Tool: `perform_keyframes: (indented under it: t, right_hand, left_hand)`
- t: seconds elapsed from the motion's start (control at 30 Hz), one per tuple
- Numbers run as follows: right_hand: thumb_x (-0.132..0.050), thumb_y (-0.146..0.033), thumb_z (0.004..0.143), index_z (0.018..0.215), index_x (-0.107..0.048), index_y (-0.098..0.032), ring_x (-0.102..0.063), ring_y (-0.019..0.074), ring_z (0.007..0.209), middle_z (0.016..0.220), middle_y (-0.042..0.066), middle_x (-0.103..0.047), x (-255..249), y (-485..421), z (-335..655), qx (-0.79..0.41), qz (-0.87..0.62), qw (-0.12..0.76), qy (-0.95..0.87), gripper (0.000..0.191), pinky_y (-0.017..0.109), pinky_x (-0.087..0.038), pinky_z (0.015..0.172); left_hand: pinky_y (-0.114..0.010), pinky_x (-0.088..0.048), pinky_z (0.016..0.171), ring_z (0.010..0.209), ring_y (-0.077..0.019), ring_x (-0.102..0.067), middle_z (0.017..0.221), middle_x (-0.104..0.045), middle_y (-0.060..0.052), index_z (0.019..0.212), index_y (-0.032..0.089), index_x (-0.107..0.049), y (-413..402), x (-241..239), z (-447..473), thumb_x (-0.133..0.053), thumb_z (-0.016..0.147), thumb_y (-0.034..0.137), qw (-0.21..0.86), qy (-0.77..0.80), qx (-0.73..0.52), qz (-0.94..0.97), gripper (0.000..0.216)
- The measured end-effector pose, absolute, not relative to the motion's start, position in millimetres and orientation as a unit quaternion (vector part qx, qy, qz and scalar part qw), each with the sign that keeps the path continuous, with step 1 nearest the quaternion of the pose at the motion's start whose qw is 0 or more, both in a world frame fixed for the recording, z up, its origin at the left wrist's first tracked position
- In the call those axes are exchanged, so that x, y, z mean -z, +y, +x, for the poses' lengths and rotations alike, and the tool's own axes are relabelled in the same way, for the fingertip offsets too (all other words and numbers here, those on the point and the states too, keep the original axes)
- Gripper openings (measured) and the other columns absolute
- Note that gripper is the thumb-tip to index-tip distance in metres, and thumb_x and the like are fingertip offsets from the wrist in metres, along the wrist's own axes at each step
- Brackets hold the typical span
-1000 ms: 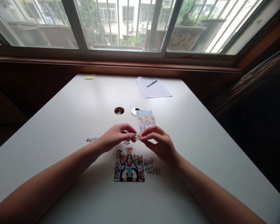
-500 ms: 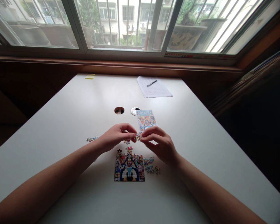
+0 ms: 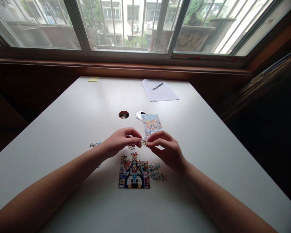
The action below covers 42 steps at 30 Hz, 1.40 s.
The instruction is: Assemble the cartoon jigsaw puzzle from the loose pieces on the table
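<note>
The left hand and right hand pinch puzzle pieces beyond 1 partly assembled jigsaw.

Draws daylight from the window ahead, hazy and overexposed outdoors. Leaves a pale sheen on the far part of the desk, fading to grey on the near side. Drops almost to black along the right side and under the sill. Throws soft shadows beneath the forearms. Stretches wide-angle toward the corners. Renders the hands fairly crisply, small puzzle pieces less distinctly.
</note>
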State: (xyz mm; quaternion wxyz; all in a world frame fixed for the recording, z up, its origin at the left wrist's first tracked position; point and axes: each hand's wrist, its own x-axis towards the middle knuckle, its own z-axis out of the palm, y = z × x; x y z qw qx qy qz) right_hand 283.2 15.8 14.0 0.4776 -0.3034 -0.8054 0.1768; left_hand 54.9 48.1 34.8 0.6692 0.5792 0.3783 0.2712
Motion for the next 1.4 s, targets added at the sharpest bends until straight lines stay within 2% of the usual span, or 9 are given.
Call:
perform_keyframes:
  t: [1.4]
  right_hand:
    - [-0.067,-0.012,0.089,0.093,-0.070,-0.026,-0.066,0.0170,0.086,0.096,0.004,-0.064,-13.0,13.1,282.4,-0.161,-0.302,0.468,-0.815,0.015,0.034,-0.059,0.072]
  left_hand:
    - [-0.028,-0.047,0.071,0.080,-0.0164,-0.066,0.083,-0.073,-0.007,0.093,0.015,-0.067,47.2,-33.8,56.8,-0.071,0.082,0.027,0.650,0.395,-0.279,0.586,0.017]
